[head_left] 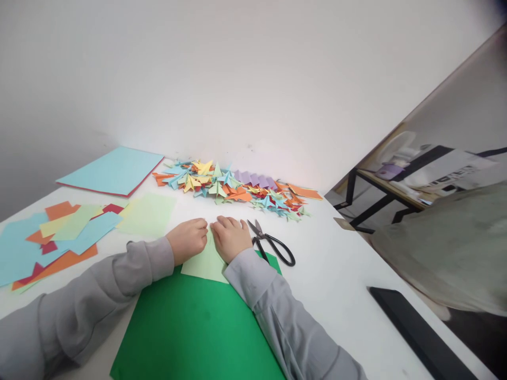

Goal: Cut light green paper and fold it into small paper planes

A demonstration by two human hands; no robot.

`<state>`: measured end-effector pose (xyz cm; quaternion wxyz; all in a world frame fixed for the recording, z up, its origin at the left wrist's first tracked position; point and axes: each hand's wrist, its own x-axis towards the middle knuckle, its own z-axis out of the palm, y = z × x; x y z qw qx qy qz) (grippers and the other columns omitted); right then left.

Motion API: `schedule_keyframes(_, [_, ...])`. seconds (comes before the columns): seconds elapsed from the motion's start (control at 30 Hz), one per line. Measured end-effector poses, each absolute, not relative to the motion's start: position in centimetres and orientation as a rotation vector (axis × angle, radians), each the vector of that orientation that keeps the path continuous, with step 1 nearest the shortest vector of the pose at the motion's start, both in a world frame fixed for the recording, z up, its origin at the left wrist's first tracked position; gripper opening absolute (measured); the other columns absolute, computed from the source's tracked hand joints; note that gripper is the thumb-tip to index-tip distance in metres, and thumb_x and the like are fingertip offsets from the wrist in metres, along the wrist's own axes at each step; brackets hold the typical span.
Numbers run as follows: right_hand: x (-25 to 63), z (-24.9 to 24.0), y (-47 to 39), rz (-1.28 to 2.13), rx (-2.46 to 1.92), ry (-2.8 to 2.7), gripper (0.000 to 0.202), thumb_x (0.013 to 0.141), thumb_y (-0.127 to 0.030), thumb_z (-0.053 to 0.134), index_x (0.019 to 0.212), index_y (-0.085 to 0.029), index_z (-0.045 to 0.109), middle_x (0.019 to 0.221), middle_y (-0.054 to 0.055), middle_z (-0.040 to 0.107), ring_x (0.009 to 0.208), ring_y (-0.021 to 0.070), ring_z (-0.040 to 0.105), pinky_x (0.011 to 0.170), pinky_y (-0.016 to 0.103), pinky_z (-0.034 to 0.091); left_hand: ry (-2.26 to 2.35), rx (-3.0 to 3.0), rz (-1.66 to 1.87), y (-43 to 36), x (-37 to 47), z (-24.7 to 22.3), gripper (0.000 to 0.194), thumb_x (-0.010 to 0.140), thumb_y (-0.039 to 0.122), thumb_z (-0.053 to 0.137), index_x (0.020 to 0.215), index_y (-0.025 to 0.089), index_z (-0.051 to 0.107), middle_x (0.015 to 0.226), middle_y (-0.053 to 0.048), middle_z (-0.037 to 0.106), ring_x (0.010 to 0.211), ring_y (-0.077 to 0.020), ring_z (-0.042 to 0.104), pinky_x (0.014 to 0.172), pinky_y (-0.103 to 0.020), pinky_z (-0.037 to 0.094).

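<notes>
A pale green sheet of paper (204, 268) lies on a larger green sheet (194, 322), its far end between my two hands. My left hand (189, 240) is closed at the paper's left side, fingertips curled down on its far edge. My right hand (232, 237) rests on the right side with its fingers bent over the paper, the thumb side toward the left hand. What the fingertips pinch is partly hidden beneath them. Just right of my right hand lie black-handled scissors (279, 248), blades apart, partly over the green sheet.
A heap of small folded paper planes (222, 184) lies along the wall. Paper scraps (79, 227) spread at the left, below a stack of light blue sheets (113, 168). A flat black object (415, 332) lies near the table's right edge. Another table (390, 187) stands beyond.
</notes>
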<state>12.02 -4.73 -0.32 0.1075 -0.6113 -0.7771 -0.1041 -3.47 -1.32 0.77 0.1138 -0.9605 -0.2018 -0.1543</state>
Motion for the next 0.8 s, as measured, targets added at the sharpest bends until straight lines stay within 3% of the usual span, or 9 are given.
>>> schedule_keyframes(0.13, [12.0, -0.4, -4.6, -0.275, -1.767, -2.280, 0.027, 0.088, -0.030, 0.031, 0.098, -0.026, 0.057, 0.112, 0.005, 0.056, 0.102, 0.0220, 0.046, 0.087, 0.042, 0.028, -0.665, -2.900, -0.364, -1.9, -3.9, 0.9, 0.018, 0.078, 0.009, 0.045, 0.072, 0.012, 0.061, 0.075, -0.009, 0.061, 0.082, -0.0191, 0.051, 0.079, -0.033, 0.040])
schedule_keyframes(0.27, [12.0, -0.4, -4.4, -0.185, -1.745, -2.217, 0.027, 0.085, -0.028, 0.037, 0.106, -0.020, 0.052, 0.108, 0.007, 0.058, 0.103, 0.0225, 0.046, 0.087, 0.038, 0.031, -1.156, -2.882, -0.358, -2.8, -3.6, 1.5, 0.024, 0.082, 0.025, 0.043, 0.081, 0.011, 0.062, 0.082, -0.011, 0.061, 0.082, -0.0214, 0.053, 0.078, -0.035, 0.040])
schedule_keyframes(0.4, [12.1, -0.4, -4.3, -0.071, -1.764, -2.133, 0.034, 0.084, -0.026, 0.037, 0.113, -0.012, 0.047, 0.109, 0.012, 0.058, 0.105, 0.0240, 0.047, 0.087, 0.038, 0.033, -1.678, -2.913, -0.332, -3.0, -2.4, 2.2, 0.033, 0.070, 0.029, 0.058, 0.097, 0.011, 0.057, 0.087, -0.009, 0.059, 0.082, -0.0220, 0.056, 0.073, -0.032, 0.041])
schedule_keyframes(0.5, [12.3, -0.4, -4.2, 0.054, -1.756, -2.064, 0.034, 0.084, -0.027, 0.037, 0.112, -0.011, 0.049, 0.109, 0.014, 0.058, 0.105, 0.0238, 0.048, 0.088, 0.039, 0.034, -2.057, -2.966, -0.451, -2.7, -1.9, 2.5, 0.051, 0.056, 0.023, 0.068, 0.103, 0.011, 0.053, 0.075, -0.002, 0.059, 0.073, -0.0184, 0.056, 0.066, -0.028, 0.041])
schedule_keyframes(0.57, [12.6, -0.5, -4.0, 0.157, -1.709, -1.965, 0.032, 0.082, -0.030, 0.041, 0.107, -0.012, 0.052, 0.108, 0.014, 0.059, 0.104, 0.0235, 0.049, 0.089, 0.039, 0.034, -2.238, -3.056, -0.656, -2.3, -1.9, 2.6, 0.052, 0.051, 0.019, 0.069, 0.100, 0.011, 0.054, 0.067, 0.002, 0.056, 0.064, -0.0147, 0.054, 0.058, -0.025, 0.040])
schedule_keyframes(0.63, [13.0, -0.6, -3.7, 0.357, -1.609, -1.794, 0.027, 0.079, -0.035, 0.047, 0.095, -0.015, 0.057, 0.098, 0.011, 0.062, 0.094, 0.0216, 0.054, 0.084, 0.038, 0.038, -2.293, -3.246, -0.929, -2.0, -2.2, 2.7, 0.044, 0.049, 0.018, 0.069, 0.090, 0.011, 0.056, 0.060, 0.005, 0.052, 0.056, -0.0114, 0.051, 0.051, -0.023, 0.037])
schedule_keyframes(0.7, [13.4, -0.6, -3.5, 0.684, -1.444, -1.586, 0.024, 0.073, -0.040, 0.053, 0.077, -0.017, 0.057, 0.076, 0.005, 0.064, 0.071, 0.0170, 0.057, 0.067, 0.032, 0.044, -2.249, -3.444, -1.109, -1.7, -2.4, 2.9, 0.036, 0.048, 0.023, 0.071, 0.079, 0.012, 0.057, 0.056, 0.005, 0.049, 0.052, -0.0095, 0.047, 0.047, -0.021, 0.034])
schedule_keyframes(0.8, [13.9, -0.5, -3.6, 1.128, -1.179, -1.348, 0.031, 0.059, -0.046, 0.064, 0.061, -0.018, 0.050, 0.050, -0.004, 0.051, 0.044, 0.0096, 0.045, 0.045, 0.024, 0.037, -2.184, -3.563, -1.182, -1.6, -2.2, 3.3, 0.030, 0.054, 0.033, 0.069, 0.071, 0.011, 0.059, 0.053, 0.004, 0.049, 0.049, -0.0080, 0.043, 0.046, -0.021, 0.034])
